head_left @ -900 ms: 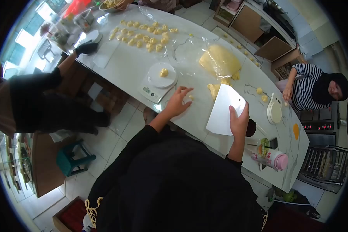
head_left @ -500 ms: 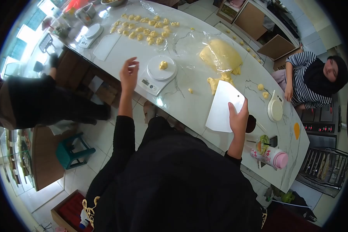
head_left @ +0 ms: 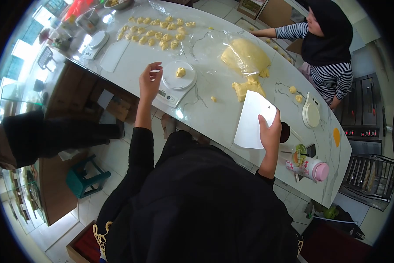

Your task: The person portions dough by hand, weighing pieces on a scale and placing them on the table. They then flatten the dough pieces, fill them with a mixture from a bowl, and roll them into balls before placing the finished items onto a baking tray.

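Dough piece [head_left: 180, 72] on the scale [head_left: 172, 97], just right of the left hand [head_left: 149, 82]
That hand is loosely spread; the farther right hand [head_left: 270, 132] pinches a white scraper [head_left: 250, 122].

A scale [head_left: 174, 90] lies on the desk [head_left: 221, 120], beside the left hand [head_left: 150, 81]. Dough [head_left: 246, 59] lies beyond the right hand [head_left: 270, 130] and its scraper [head_left: 250, 122].

Left grip [head_left: 150, 81] raised, loosely curled and parted, right grip [head_left: 270, 129] pinched tight, both forearms [head_left: 143, 115] extended forward
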Motion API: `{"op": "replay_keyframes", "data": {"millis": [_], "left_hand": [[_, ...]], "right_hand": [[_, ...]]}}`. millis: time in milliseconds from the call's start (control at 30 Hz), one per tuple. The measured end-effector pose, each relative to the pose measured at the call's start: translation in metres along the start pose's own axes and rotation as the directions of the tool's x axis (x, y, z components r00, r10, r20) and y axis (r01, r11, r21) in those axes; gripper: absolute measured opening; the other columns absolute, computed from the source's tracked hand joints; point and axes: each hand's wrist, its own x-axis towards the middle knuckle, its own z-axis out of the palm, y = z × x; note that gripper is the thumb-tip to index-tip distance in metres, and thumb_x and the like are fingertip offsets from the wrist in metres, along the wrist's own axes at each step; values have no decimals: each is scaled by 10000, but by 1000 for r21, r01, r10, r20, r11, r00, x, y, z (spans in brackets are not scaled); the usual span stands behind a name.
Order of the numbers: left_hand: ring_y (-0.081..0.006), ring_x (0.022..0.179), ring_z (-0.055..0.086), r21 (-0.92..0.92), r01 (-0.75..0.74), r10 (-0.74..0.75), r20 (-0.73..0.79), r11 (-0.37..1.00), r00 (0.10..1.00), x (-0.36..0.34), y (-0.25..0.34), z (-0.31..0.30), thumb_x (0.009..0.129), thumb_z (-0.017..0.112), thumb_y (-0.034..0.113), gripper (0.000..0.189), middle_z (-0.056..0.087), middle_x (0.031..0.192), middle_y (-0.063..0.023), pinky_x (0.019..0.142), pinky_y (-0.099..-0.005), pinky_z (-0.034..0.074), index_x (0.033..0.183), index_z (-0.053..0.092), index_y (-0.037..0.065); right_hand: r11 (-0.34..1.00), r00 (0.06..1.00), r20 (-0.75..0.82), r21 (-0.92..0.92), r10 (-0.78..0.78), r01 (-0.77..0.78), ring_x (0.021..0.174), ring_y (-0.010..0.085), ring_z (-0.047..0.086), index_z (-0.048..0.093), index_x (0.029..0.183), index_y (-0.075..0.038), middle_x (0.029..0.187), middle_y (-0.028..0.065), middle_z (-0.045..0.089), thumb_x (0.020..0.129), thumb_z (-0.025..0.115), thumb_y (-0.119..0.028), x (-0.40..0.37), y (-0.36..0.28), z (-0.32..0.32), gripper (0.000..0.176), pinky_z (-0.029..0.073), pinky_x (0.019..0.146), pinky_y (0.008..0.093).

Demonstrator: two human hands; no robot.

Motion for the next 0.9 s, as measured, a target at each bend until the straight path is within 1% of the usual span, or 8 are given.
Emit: {"op": "replay_keyframes", "data": {"millis": [100, 300, 400, 467, 500, 567, 667, 900], "left_hand": [[-131, 689, 584, 5, -33, 33, 57, 999, 998, -1, 7, 6, 741, 623, 3, 265, 621, 847, -65, 693, -258, 481, 1002, 600, 38], [-139, 648, 587, -23, -126, 128, 196, 992, 972, -9, 5, 32, 701, 638, -22, 264, 606, 795, -77, 641, -247, 484, 959, 618, 30], [-181, 688, 608, -139, -175, 220, 452, 975, 864, -37, 11, 66, 684, 615, -56, 282, 614, 835, -102, 646, -272, 489, 956, 619, 18], [-242, 790, 611, -104, -250, 261, 597, 963, 758, -53, 16, 85, 685, 588, -45, 265, 610, 918, -123, 689, -309, 491, 941, 621, 14], [-242, 790, 611, -107, -252, 264, 600, 962, 755, -58, 7, 97, 685, 588, -45, 265, 610, 918, -123, 689, -309, 491, 941, 621, 14], [-283, 844, 583, 23, -522, 428, 542, 852, 723, -69, -16, 121, 691, 579, -7, 179, 592, 933, -115, 718, -339, 481, 863, 624, 13], [-300, 802, 572, 66, -421, 309, 580, 905, 754, -76, -15, 132, 689, 579, 27, 123, 580, 919, -101, 700, -360, 470, 808, 600, 7], [-303, 683, 557, 52, -311, 220, 598, 949, 771, -73, -18, 122, 671, 601, 30, 59, 546, 751, -115, 616, -363, 448, 723, 587, 5]], "right_hand": [[1000, 1000, 0, 0, 1, -1, 885, 272, 608, 441, 1118, 35, 968, 192, 608, 791, 600, -99, -1, 0, 5, 388, 457, 773, 332], [1000, 998, 66, -19, -11, 12, 887, 373, 594, 421, 1178, -43, 917, 225, 612, 774, 597, -103, -3, -2, 25, 444, 465, 741, 391], [997, 995, 97, -70, -7, 14, 873, 409, 572, 391, 1204, -47, 918, 242, 601, 777, 595, -133, -1, 6, 53, 481, 457, 727, 429], [996, 993, 119, -88, -5, 16, 853, 435, 558, 349, 1224, -51, 894, 269, 589, 796, 563, -135, 1, 1, 72, 485, 440, 714, 474], [995, 993, 122, -95, 5, 7, 844, 439, 558, 338, 1229, -56, 883, 272, 589, 802, 552, -132, 2, -4, 81, 484, 439, 714, 478], [993, 991, 134, -116, -8, 24, 814, 447, 560, 311, 1240, -68, 840, 276, 590, 817, 528, -131, 1, -6, 97, 479, 440, 712, 485], [972, 964, 230, -222, 131, -79, 764, 431, 578, 282, 1259, -87, 786, 250, 600, 834, 509, -133, 1, -20, 107, 484, 447, 681, 486], [949, 968, 244, -316, 67, 14, 704, 428, 578, 275, 1252, -67, 717, 238, 597, 832, 501, -120, 2, -33, 118, 480, 443, 633, 488]]}}
